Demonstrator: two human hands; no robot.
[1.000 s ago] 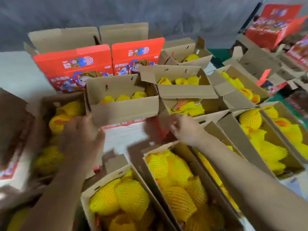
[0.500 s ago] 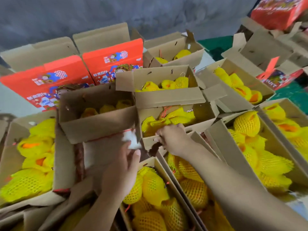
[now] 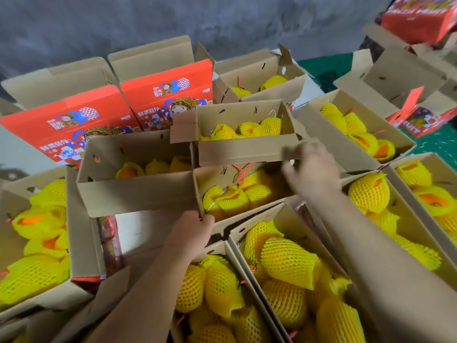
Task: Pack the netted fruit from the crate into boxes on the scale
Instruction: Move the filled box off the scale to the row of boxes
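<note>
Nearest the person, two open boxes [image 3: 277, 233] lie side by side, packed with netted fruit [image 3: 286, 263], long axes running away from the viewer. Just beyond them the left hand [image 3: 191, 230] pinches the near corner of a flap [image 3: 197, 194] on a middle box [image 3: 247, 214], thumb up against the edge. That box holds more netted fruit and a red cord [image 3: 241, 173], and its long axis runs left to right, straight ahead of the left grip. The right hand [image 3: 309, 167] hovers over that box's far right end, blurred; it seems loosely curled around nothing, though I cannot be sure. It is nearer the fruit inside than the left. Farther off sit a higher box [image 3: 247, 151] with fruit, then red printed cartons [image 3: 168, 95]. No scale or crate is identifiable.
</note>
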